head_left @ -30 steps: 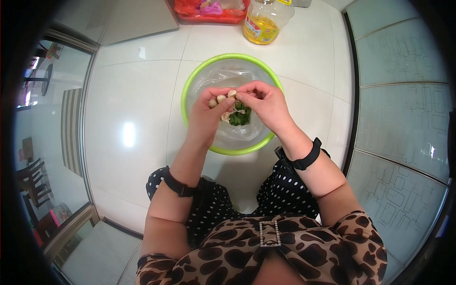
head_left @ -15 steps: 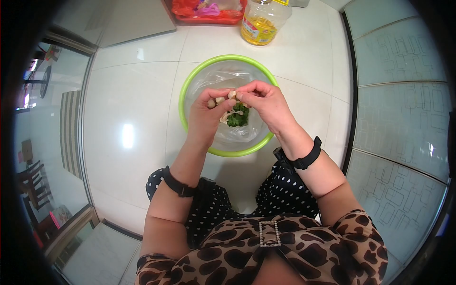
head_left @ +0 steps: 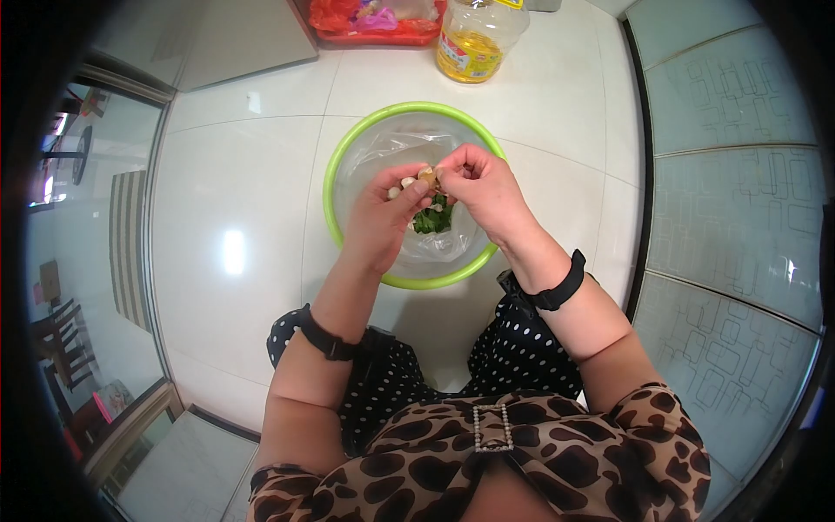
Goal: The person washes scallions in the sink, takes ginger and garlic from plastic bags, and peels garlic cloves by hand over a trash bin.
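Observation:
Several pale garlic cloves (head_left: 407,183) sit in my left hand (head_left: 384,211), its fingers closed around them. One clove (head_left: 426,174) is pinched between its thumb and fingertips. My right hand (head_left: 483,191) meets it from the right, thumb and forefinger pressed together at that clove's edge; whether they grip skin or the clove itself is too small to make out. Both hands hover over a round bin with a lime-green rim (head_left: 334,161). A clear plastic bag (head_left: 378,155) lines it, and green leaves (head_left: 432,218) lie inside, partly hidden by the hands.
An oil jug (head_left: 470,56) with a yellow handle stands on the tiled floor (head_left: 239,191) beyond the bin. Left of it is a red tray (head_left: 374,38) with plastic bags. Patterned cabinet doors (head_left: 731,191) run along the right, a glass door (head_left: 130,244) along the left.
My right fingertips have shifted slightly at the pinched clove, which has turned a little in the left fingers. The view has moved slightly.

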The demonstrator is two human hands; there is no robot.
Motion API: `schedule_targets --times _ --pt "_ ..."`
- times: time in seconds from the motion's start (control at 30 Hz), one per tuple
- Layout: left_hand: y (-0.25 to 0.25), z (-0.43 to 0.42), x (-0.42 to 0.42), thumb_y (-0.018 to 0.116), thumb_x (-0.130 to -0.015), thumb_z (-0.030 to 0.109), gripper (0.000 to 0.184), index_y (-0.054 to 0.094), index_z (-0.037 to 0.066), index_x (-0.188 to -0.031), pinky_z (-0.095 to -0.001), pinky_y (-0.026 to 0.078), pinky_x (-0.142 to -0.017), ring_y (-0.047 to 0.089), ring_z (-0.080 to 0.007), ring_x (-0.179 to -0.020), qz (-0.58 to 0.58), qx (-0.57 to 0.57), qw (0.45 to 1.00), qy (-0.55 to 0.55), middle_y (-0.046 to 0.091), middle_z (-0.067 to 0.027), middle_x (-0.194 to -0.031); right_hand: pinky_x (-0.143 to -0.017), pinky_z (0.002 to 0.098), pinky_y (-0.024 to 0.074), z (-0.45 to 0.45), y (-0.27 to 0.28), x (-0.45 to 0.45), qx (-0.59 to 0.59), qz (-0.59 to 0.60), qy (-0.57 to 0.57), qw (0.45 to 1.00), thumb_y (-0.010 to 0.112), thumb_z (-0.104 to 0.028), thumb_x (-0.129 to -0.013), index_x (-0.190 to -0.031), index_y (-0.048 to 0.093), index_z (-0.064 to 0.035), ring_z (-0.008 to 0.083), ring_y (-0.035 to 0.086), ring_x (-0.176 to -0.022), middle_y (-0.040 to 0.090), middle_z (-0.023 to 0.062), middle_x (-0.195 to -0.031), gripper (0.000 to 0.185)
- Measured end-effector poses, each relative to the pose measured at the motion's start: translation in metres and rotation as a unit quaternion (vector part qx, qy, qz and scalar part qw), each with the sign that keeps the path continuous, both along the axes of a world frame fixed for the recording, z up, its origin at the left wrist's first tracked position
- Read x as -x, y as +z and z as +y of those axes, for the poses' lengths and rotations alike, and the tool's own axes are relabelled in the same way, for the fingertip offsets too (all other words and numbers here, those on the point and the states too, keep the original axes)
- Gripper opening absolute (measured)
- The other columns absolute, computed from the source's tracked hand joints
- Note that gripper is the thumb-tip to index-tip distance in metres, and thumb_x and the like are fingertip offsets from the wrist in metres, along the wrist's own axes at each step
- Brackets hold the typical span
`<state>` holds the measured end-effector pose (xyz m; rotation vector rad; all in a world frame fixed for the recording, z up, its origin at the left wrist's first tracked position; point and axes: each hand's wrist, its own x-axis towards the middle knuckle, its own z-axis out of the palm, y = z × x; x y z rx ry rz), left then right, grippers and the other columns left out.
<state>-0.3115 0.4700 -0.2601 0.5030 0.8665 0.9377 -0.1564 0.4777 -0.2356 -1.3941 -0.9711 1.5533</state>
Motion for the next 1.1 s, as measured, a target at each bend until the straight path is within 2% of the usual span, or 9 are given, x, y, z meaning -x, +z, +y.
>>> schedule_targets --times 0.07,0.3,0.37,0.5,0.57,0.67,0.9,1.0,1.1 --pt "-0.003 0.000 0.000 0.057 -0.087 0.005 0.025 0.055 0.004 -0.112 -0.0220 0.047 -0.074 0.056 -0.0105 -0.084 -0.033 0.006 0.999 0.001 0.059 -0.0042 -0.101 -0.059 0.0204 0.0440 0.000 0.004 0.000 0.027 0.013 0.007 1.000 0.057 -0.007 -0.082 -0.082 0.055 -0.0039 0.0066 0.053 -0.067 0.058 0.0011 -0.075 0.004" --pt "-0.005 0.003 0.000 0.055 -0.089 0.008 0.031 0.048 0.006 -0.119 -0.0205 0.047 -0.073 0.056 -0.0114 -0.088 -0.137 0.041 0.987 0.072 0.056 -0.0086 -0.108 -0.061 0.0214 0.0459 -0.003 -0.002 0.005 0.022 0.056 -0.015 0.998 0.055 -0.006 -0.083 -0.086 0.053 -0.0034 0.0079 0.055 -0.069 0.059 0.0027 -0.079 0.004" --pt "-0.004 0.003 0.000 0.055 -0.089 0.008 0.032 0.046 0.006 -0.120 -0.0206 0.047 -0.073 0.056 -0.0116 -0.088 -0.153 0.051 0.983 0.091 0.055 -0.0094 -0.110 -0.058 0.0189 0.0440 -0.004 -0.005 0.009 -0.036 0.038 -0.032 0.998 0.058 -0.003 -0.079 -0.084 0.051 -0.0019 0.0052 0.053 -0.063 0.058 0.0015 -0.074 0.009" --pt "-0.001 0.004 0.002 0.056 -0.088 0.008 0.032 0.046 0.006 -0.118 -0.0213 0.047 -0.074 0.055 -0.0114 -0.087 -0.156 0.051 0.983 0.087 0.054 -0.0095 -0.111 -0.060 0.0190 0.0445 -0.005 -0.002 0.009 -0.065 -0.044 -0.001 0.997 0.058 -0.001 -0.078 -0.087 0.053 -0.0029 0.0047 0.053 -0.066 0.057 0.0002 -0.075 0.011" --pt "-0.002 0.004 0.004 0.057 -0.087 0.008 0.031 0.047 0.006 -0.117 -0.0215 0.046 -0.075 0.055 -0.0111 -0.086 -0.153 0.048 0.983 0.085 0.055 -0.0091 -0.110 -0.061 0.0187 0.0443 -0.005 -0.001 0.009 -0.131 -0.089 0.030 0.987 0.059 -0.002 -0.077 -0.090 0.057 -0.0042 0.0050 0.054 -0.068 0.057 0.0004 -0.076 0.013" --pt "-0.005 0.003 0.006 0.058 -0.087 0.007 0.032 0.049 0.007 -0.117 -0.0211 0.046 -0.075 0.054 -0.0097 -0.085 -0.113 0.017 0.991 0.068 0.057 -0.0065 -0.105 -0.064 0.0188 0.0440 -0.004 0.000 0.006 -0.186 -0.140 0.043 0.972 0.059 -0.003 -0.082 -0.094 0.059 -0.0046 0.0044 0.053 -0.070 0.058 -0.0016 -0.082 0.012" --pt "0.006 0.004 0.005 0.061 -0.084 0.006 0.022 0.058 0.005 -0.105 -0.0182 0.043 -0.067 0.051 -0.0047 -0.076 0.081 -0.064 0.995 0.009 0.058 -0.0001 -0.092 -0.068 0.0206 0.0471 0.000 0.004 0.005 -0.163 -0.153 0.023 0.974 0.063 -0.004 -0.081 -0.093 0.064 -0.0026 0.0069 0.058 -0.076 0.063 0.0026 -0.085 0.012" --pt "0.008 0.003 0.004 0.063 -0.083 0.007 0.022 0.059 0.005 -0.104 -0.0174 0.043 -0.062 0.051 -0.0037 -0.071 0.145 -0.089 0.985 0.001 0.058 0.0011 -0.085 -0.067 0.0208 0.0483 -0.001 0.004 0.004 -0.196 -0.188 0.043 0.962 0.063 -0.003 -0.080 -0.090 0.065 -0.0014 0.0081 0.059 -0.075 0.063 0.0037 -0.084 0.010" --pt "0.012 0.003 0.005 0.064 -0.082 0.007 0.021 0.060 0.005 -0.102 -0.0173 0.042 -0.060 0.050 -0.0037 -0.067 0.183 -0.090 0.979 -0.012 0.058 0.0022 -0.082 -0.058 0.0217 0.0484 -0.001 0.004 0.004 -0.218 -0.190 0.036 0.957 0.066 -0.005 -0.076 -0.083 0.065 -0.0018 0.0109 0.059 -0.064 0.061 0.0058 -0.081 0.008"
